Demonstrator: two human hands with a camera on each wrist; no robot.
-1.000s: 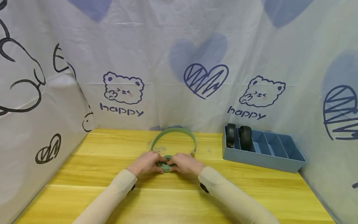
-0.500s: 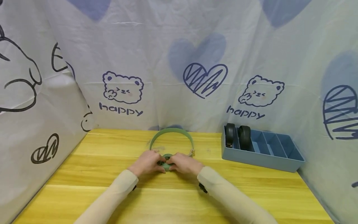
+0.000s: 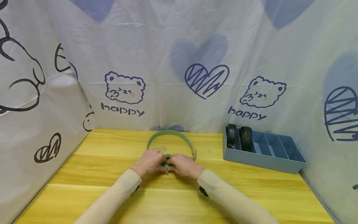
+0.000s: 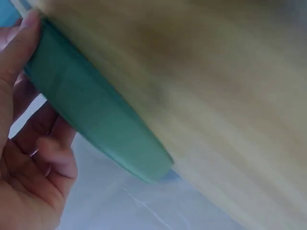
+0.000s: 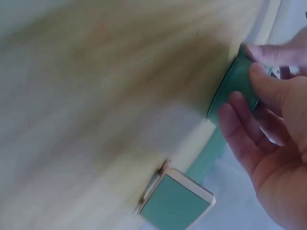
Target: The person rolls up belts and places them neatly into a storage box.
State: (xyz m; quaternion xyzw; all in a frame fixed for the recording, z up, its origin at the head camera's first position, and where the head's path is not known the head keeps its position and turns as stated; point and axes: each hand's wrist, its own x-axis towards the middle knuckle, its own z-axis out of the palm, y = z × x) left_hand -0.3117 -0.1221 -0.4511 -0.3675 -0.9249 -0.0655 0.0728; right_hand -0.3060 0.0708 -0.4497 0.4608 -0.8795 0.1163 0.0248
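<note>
A green belt [image 3: 169, 132] stands on edge on the wooden table, one part wound into a coil and the rest arching behind it in a wide loop. From the left, my left hand [image 3: 152, 162] grips the coil, thumb at the near side, fingers at the top. My right hand [image 3: 183, 165] pinches the coil's right side, thumb close to the other thumb. Much of the coil is hidden by both hands. In the left wrist view the belt's flat outer face [image 4: 103, 108] curves away from the left fingers. A metal buckle [image 5: 165, 189] lies beyond the right hand's fingers.
At the back right stands a blue-grey divided box [image 3: 263, 160]. Two black rolled belts, one rolled belt [image 3: 231, 135] at the left end and another rolled belt [image 3: 246, 138] beside it, sit in its compartments. A printed cloth [image 3: 165, 46] hangs behind the table [image 3: 84, 186].
My left hand has shifted slightly right, nearer the right hand, and covers more of the coil. The belt's loop behind has swung a little to the left and looks lower.
</note>
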